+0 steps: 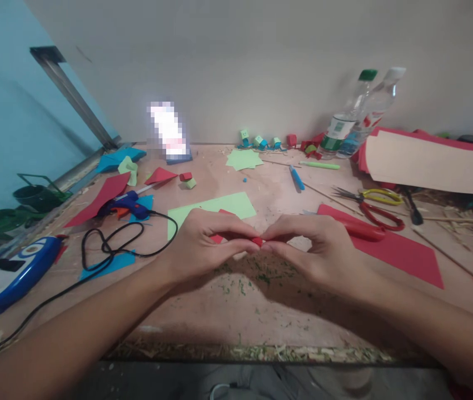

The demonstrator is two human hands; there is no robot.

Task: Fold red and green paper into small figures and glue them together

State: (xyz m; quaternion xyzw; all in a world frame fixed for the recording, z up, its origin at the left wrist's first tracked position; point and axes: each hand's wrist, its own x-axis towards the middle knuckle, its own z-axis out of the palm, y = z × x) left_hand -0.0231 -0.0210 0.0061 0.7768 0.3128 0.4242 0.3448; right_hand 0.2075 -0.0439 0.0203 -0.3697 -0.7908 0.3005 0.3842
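Between the fingertips of both hands is a small piece of red paper, mostly covered by the fingers. My left hand pinches it from one side, thumb below and index finger above. From the other side my right hand pinches it in the same way, and the fingertips of the two hands nearly meet. A light green paper sheet lies on the table behind my left hand. Beside my right hand are a red-handled tool and a red paper sheet.
On the left lie a blue glue gun with a black cord and a blue tape dispenser. Scissors, a blue pen-like tool and two bottles are at the right. Small paper cubes line the wall near a lit phone.
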